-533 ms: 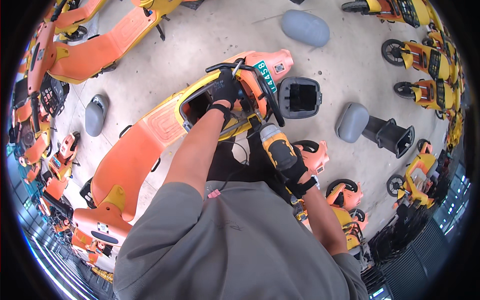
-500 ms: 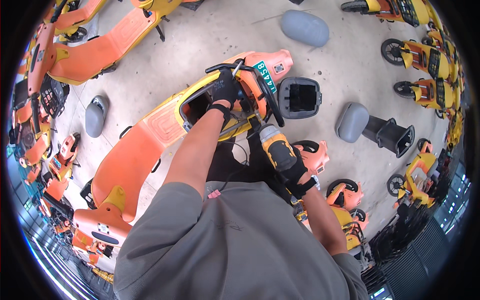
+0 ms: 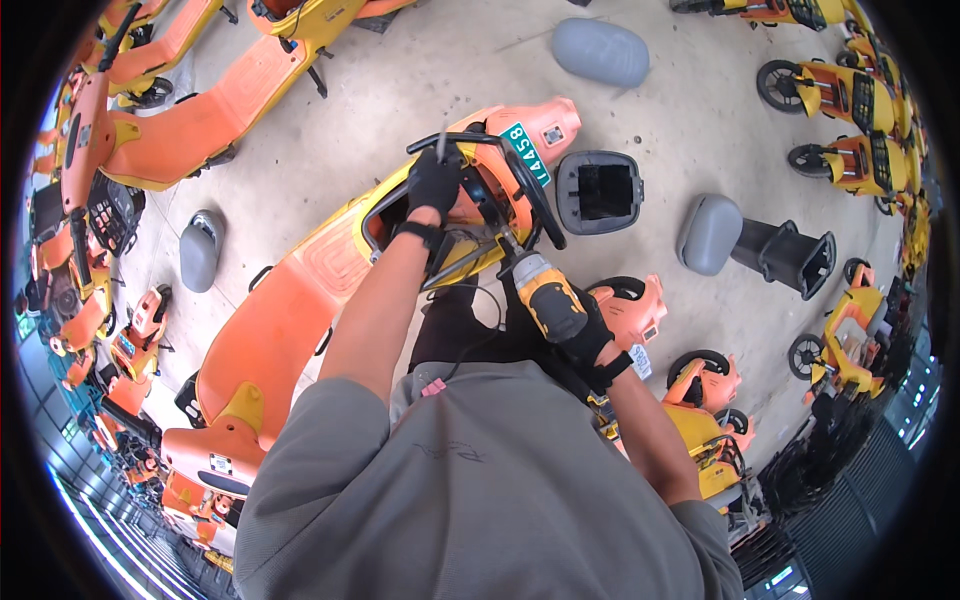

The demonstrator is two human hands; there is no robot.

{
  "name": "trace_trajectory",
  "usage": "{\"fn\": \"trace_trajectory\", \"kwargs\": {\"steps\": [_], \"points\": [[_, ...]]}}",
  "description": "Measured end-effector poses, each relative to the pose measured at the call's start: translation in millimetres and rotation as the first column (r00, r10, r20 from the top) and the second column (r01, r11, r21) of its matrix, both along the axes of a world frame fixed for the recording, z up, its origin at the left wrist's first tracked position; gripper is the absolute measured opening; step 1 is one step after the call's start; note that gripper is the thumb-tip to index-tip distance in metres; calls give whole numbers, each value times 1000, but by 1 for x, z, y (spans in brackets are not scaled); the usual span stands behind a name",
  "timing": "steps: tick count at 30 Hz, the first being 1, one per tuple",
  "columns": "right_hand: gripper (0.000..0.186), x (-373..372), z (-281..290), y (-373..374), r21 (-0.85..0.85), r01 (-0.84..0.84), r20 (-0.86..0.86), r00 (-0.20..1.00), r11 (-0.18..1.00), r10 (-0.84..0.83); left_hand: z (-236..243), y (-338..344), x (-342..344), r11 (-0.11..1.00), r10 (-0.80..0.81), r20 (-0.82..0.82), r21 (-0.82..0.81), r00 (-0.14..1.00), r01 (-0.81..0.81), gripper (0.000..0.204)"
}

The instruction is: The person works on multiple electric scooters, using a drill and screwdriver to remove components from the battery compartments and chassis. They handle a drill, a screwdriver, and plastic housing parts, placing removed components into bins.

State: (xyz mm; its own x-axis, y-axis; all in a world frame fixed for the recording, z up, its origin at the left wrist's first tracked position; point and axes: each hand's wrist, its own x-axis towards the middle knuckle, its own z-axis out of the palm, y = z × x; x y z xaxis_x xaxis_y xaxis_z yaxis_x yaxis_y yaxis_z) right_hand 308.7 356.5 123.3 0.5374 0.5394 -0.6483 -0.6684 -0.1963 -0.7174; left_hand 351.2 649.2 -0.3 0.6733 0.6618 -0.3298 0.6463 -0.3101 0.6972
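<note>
An orange and yellow scooter [image 3: 330,270] lies in front of me, its seat opening uncovered and its dark frame bars exposed. My left hand [image 3: 434,182], in a black glove, is over this opening with fingers curled round a thin silver metal rod [image 3: 442,146] that sticks out beyond the fingers. The rod's other end is hidden. In a black glove too, my right hand [image 3: 588,338] grips a yellow and black cordless impact driver [image 3: 552,303]. Its nose points at the near side of the scooter's rear frame. Whether the tip touches a fastener there I cannot make out.
A grey open bin [image 3: 598,228] stands beside the scooter's tail. Grey rounded covers [image 3: 600,53] [image 3: 710,235] and a black box [image 3: 787,258] lie on the concrete floor. Other orange and yellow scooters [image 3: 225,100] stand all around. A thin cable [image 3: 488,300] hangs near my legs.
My left hand has moved left and slightly down with the metal rod, away from the rear bars. The impact driver in my right hand has shifted only slightly.
</note>
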Motion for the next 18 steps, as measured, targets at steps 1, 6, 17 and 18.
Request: {"fn": "trace_trajectory", "kwargs": {"steps": [1,6,17,18], "points": [[30,-1,-7,0,6,10,6,1000,1000,-10,9,5,-13,1000,16,56,26,998,-18,23],[43,-4,-23,-3,-34,-116,151,981,993,119,102,13,-32,964,128,148,-251,981,-88,21],[33,-11,-14,0,-174,-354,335,856,919,393,201,-110,31,592,-645,389,-289,658,752,21],[34,-13,-15,3,-247,-354,368,827,902,425,200,-111,28,614,-639,372,-281,673,738,22]]}}
